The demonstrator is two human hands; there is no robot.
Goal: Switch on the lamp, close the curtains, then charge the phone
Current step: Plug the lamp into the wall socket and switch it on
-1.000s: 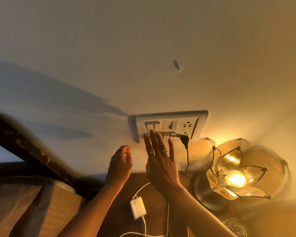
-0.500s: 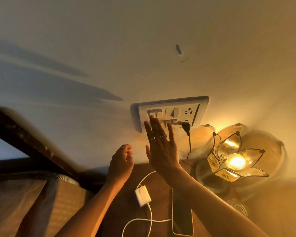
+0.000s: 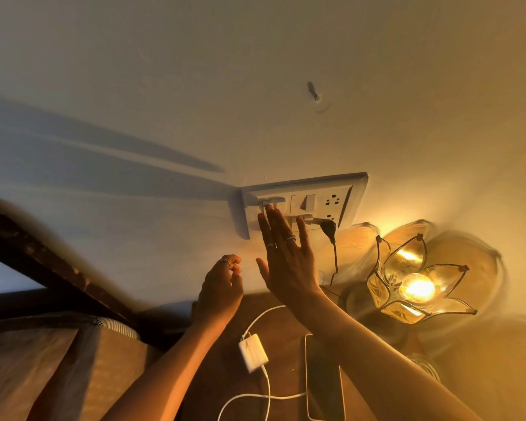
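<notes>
Hands: two, right (image 3: 289, 268) flat open, left (image 3: 222, 287) loosely curled, empty | lamp (image 3: 416, 287): one | phone (image 3: 324, 378): one

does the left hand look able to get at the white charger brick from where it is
Probably yes: the left hand hangs loosely curled just above the white charger brick on the table, nothing lies between them, and the right hand is up at the switchboard.

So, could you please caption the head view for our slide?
Right hand reaches the switch panel beside the lit lamp.
</notes>
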